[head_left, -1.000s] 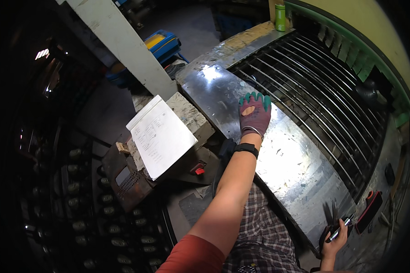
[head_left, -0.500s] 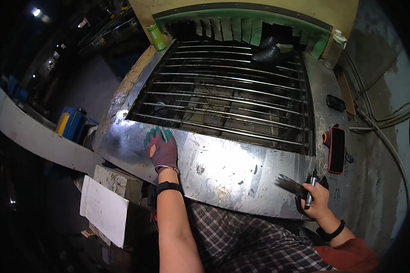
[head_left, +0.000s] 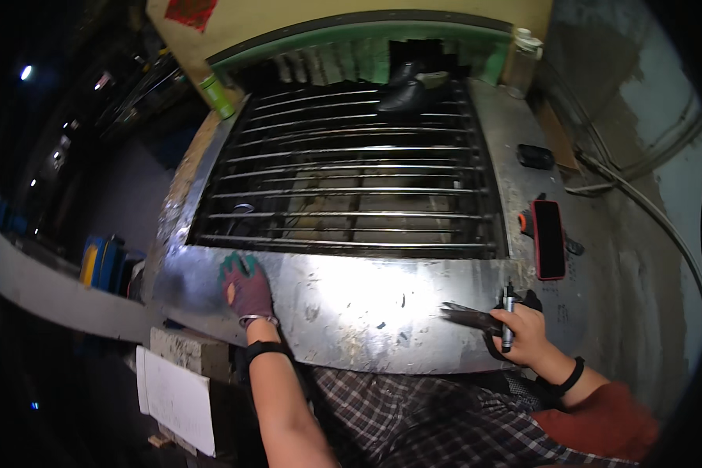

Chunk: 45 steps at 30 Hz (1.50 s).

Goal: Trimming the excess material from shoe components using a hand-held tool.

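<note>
Your view has swung square onto the machine since a second ago, while both hands stay where they were. The steel surface (head_left: 366, 304) lies bright before you, the bar grate (head_left: 351, 187) beyond it, with nothing yet laid on the sheet under your palms; the work looks barely begun. Your left hand (head_left: 246, 288), in a maroon glove with green fingertips, rests flat and released on the sheet's left end. Your right hand (head_left: 522, 331), bare, is clenched around metal shears (head_left: 469, 317) and a pen (head_left: 507, 320), blades pointing left, well apart from the glove. A red-cased phone (head_left: 548, 238) lies just beyond.
</note>
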Each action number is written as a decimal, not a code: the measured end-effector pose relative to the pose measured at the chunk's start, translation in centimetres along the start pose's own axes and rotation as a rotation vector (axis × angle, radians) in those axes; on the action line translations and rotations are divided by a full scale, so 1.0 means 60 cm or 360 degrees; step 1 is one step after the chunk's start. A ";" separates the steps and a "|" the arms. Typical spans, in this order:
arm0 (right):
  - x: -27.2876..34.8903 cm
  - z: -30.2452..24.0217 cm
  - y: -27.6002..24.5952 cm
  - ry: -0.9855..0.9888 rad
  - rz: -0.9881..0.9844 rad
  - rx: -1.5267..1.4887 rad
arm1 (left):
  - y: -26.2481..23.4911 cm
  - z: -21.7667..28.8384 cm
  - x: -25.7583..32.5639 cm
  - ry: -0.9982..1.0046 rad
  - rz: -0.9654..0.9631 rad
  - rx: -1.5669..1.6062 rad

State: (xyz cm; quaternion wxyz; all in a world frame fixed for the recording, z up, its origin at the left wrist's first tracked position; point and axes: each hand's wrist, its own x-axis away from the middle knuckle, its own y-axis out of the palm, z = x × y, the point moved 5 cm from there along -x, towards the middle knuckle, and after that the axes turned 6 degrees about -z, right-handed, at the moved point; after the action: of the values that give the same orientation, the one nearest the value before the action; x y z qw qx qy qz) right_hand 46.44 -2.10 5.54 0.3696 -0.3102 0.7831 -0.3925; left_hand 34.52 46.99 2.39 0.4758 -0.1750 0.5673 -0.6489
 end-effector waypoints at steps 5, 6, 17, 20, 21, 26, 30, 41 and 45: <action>0.003 0.005 0.001 0.0031 -0.0010 0.0016 | -0.006 0.002 0.002 -0.0029 -0.0053 -0.0078; 0.001 0.004 0.000 0.0028 -0.0004 0.0002 | -0.005 0.002 0.002 -0.0035 -0.0058 -0.0073; 0.006 0.005 0.001 0.0026 0.0015 0.0042 | 0.001 -0.003 0.001 -0.0066 -0.0068 -0.0129; 0.007 0.007 0.001 0.0012 0.0038 0.0009 | -0.006 0.005 0.001 -0.0064 -0.0046 -0.0046; 0.005 0.008 0.001 -0.0002 0.0032 -0.0005 | -0.005 0.004 0.001 -0.0064 -0.0049 -0.0031; -0.005 0.027 -0.011 -0.0001 -0.0145 -0.0027 | -0.006 0.003 0.004 -0.0043 -0.0054 -0.0041; 0.016 0.048 -0.020 0.0065 -0.0125 -0.0005 | -0.004 0.003 0.002 -0.0033 -0.0050 -0.0025; 0.007 0.124 -0.064 0.0233 0.0019 0.0062 | -0.008 0.005 0.004 -0.0050 -0.0060 0.0026; 0.008 0.128 -0.071 0.0253 -0.0156 0.0039 | -0.006 0.004 0.004 -0.0016 -0.0021 0.0057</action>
State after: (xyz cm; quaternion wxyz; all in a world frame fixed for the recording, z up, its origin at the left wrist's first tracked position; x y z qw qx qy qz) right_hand 53.34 -7.57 5.76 0.2903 -0.3116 0.7889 -0.4430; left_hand 34.44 46.59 2.73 0.4774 -0.1735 0.5521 -0.6612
